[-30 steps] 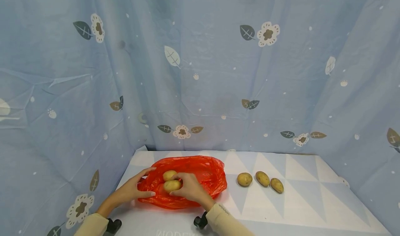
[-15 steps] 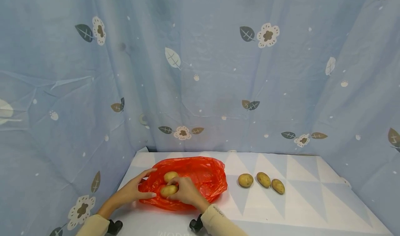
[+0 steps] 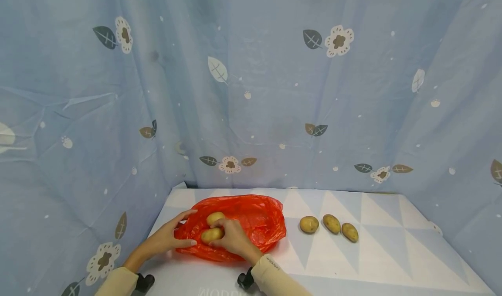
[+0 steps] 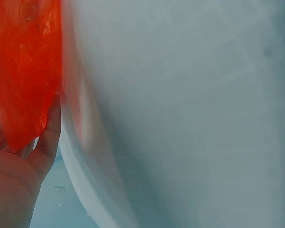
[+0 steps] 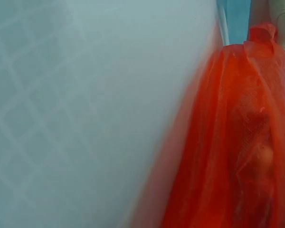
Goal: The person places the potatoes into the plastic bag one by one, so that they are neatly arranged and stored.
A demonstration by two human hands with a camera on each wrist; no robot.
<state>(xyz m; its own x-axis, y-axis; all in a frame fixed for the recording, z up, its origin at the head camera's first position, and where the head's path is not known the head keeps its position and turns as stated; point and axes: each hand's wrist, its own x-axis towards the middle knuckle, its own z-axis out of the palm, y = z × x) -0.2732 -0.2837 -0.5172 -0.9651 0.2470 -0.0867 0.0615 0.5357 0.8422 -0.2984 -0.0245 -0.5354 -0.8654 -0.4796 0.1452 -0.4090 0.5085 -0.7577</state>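
A red plastic bag lies spread on the table with its mouth facing up. Inside its left part are two potatoes, a near potato and a far potato. My right hand reaches into the bag and holds the near potato between thumb and fingers. At the bag's left end, my left hand is spread wide, thumb and fingers touching the plastic. In the left wrist view, the bag's corner sits between that thumb and the fingers. The right wrist view mostly shows the bag's side, hiding the potatoes.
To the right of the bag lie three more potatoes: a round potato, an oval potato and a smaller potato. The table has a white and pale blue triangle cover. A blue patterned curtain borders it behind and at both sides.
My right hand has shifted slightly left and toward me with the near potato, which now sits a little farther from the far potato. The left hand stays at the bag's edge.
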